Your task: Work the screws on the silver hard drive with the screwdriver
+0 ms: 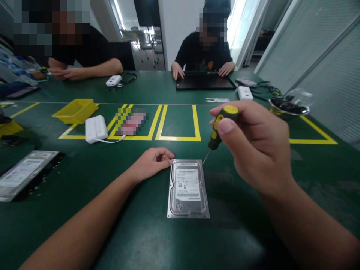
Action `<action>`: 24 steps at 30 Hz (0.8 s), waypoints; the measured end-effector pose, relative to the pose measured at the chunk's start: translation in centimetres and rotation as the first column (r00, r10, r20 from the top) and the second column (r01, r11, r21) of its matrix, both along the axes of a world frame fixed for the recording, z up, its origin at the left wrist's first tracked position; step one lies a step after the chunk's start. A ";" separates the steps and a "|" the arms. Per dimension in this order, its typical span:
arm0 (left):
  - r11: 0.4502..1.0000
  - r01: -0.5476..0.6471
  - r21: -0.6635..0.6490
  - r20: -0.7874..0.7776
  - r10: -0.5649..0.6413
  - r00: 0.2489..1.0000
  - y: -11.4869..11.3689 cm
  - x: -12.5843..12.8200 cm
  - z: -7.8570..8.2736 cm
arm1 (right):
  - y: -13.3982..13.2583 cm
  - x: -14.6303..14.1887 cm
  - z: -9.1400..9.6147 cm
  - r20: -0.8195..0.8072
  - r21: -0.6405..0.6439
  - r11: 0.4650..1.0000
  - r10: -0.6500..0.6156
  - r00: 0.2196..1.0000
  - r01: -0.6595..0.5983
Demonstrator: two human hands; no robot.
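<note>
A silver hard drive [188,189] with a white printed label lies flat on the green tabletop in front of me. My left hand [154,162] is at its far left corner, fingers curled and the thumb against the edge. In my right hand [253,142] is a screwdriver [216,129] with a green and yellow handle, gripped between thumb and fingers. Its thin shaft slants down to the drive's far right corner. From here I cannot tell whether the tip touches a screw.
Another hard drive [25,174] lies at the left. Beyond are a yellow bin [75,111], a white power bank [96,129] cabled to a phone [133,123], and a metal bowl [289,108] of dark parts. Two people sit opposite, one with hands on a black panel [206,81].
</note>
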State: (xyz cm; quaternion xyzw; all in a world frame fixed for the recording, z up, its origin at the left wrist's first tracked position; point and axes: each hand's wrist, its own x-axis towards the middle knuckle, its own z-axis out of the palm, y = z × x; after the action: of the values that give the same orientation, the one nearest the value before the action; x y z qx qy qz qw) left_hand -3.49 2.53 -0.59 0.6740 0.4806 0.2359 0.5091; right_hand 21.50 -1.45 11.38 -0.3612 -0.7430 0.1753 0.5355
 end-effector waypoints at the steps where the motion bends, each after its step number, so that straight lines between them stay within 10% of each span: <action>1: 1.000 0.015 0.010 -0.033 -0.015 0.999 0.0 -0.1 0.0 | 0.0 0.0 0.0 0.000 0.000 1.000 0.000 1.000 0.000; 24: 0.999 0.034 0.013 -0.069 -0.033 0.997 -0.7 0.3 0.3 | -0.2 -0.1 0.2 0.000 -0.035 0.999 0.031 1.000 -0.031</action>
State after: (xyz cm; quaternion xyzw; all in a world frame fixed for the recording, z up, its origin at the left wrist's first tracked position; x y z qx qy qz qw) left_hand -3.18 1.84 -0.30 0.6932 0.4847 0.2077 0.4913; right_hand 21.41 -1.60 11.57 -0.3589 -0.7456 0.1966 0.5260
